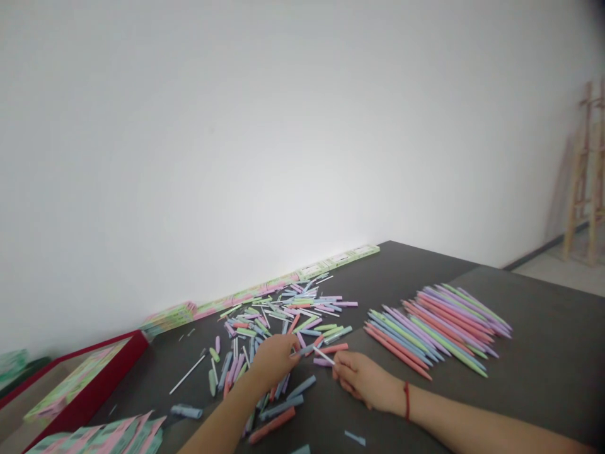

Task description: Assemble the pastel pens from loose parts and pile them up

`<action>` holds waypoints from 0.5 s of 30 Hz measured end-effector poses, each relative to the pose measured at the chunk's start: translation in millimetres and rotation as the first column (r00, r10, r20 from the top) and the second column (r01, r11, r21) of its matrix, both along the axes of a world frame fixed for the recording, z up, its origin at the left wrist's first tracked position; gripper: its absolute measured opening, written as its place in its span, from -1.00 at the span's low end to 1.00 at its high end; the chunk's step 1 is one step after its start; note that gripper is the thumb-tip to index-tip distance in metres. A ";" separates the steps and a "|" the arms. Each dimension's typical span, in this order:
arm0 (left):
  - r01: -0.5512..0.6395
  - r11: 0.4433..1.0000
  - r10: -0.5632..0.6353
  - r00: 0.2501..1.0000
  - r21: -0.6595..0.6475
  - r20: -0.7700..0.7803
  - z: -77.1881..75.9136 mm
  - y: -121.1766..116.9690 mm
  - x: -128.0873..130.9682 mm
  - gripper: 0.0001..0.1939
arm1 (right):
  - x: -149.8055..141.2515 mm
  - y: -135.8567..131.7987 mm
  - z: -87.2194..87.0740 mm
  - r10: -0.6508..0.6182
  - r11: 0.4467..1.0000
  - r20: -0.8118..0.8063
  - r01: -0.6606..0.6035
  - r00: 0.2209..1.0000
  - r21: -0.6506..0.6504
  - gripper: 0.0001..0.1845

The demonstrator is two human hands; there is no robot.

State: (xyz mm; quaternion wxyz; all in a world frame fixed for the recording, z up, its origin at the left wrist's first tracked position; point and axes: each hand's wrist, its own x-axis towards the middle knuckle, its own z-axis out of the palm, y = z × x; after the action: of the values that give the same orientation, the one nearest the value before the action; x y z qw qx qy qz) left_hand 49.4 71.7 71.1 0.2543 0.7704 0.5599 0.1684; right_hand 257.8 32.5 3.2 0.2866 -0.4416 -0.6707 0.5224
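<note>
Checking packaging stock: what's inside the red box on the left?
Inside the red box lies a pink-and-green carton; whatever is beneath that carton is covered.

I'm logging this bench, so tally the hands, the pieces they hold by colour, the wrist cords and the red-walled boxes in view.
Hands: 2, the left hand and the right hand
Blue held pieces: 1, a blue tube
White held pieces: 1, a white stick
Wrist cords: 1, a red cord
Boxes: 1, a red-walled box
Total: 6
</note>
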 end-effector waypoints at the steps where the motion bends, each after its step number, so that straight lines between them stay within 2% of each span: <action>1: 0.001 0.999 0.002 0.998 -0.053 0.069 3.7 -2.3 -0.2 -0.93 | -0.1 0.3 0.3 0.001 1.000 -0.006 -0.001 1.000 -0.010 -0.83; 5: 0.044 0.947 0.083 0.923 -0.317 0.375 17.3 -26.3 -6.1 -0.70 | -0.3 -0.2 4.3 0.021 0.998 -0.032 -0.023 0.999 -0.053 -0.83; 8: 0.073 0.904 0.185 0.821 -0.421 0.540 19.3 -49.4 -8.9 -0.60 | 0.2 -3.3 9.5 0.041 0.996 -0.050 -0.044 0.998 -0.074 -0.83; 10: 0.114 0.865 0.276 0.703 -0.488 0.655 17.8 -61.4 -7.8 -0.58 | 0.7 -5.2 11.9 0.048 0.996 -0.053 -0.052 0.997 -0.074 -0.82; 13: 0.241 0.787 0.421 0.464 -0.568 0.779 16.0 -73.2 -4.2 -0.61 | 0.7 -6.8 13.0 0.049 0.998 -0.043 -0.051 0.998 -0.048 -0.82; 15: 0.312 0.751 0.464 0.378 -0.581 0.802 15.0 -78.6 -2.3 -0.61 | -0.5 -8.0 14.1 0.049 0.997 -0.055 -0.052 0.997 -0.053 -0.82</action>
State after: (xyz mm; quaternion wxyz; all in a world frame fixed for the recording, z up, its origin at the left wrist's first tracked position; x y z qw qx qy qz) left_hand 47.0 -6.9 86.2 0.7629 0.3696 0.3779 0.3722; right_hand 257.3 24.5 17.3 0.2791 -0.4178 -0.6594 0.5592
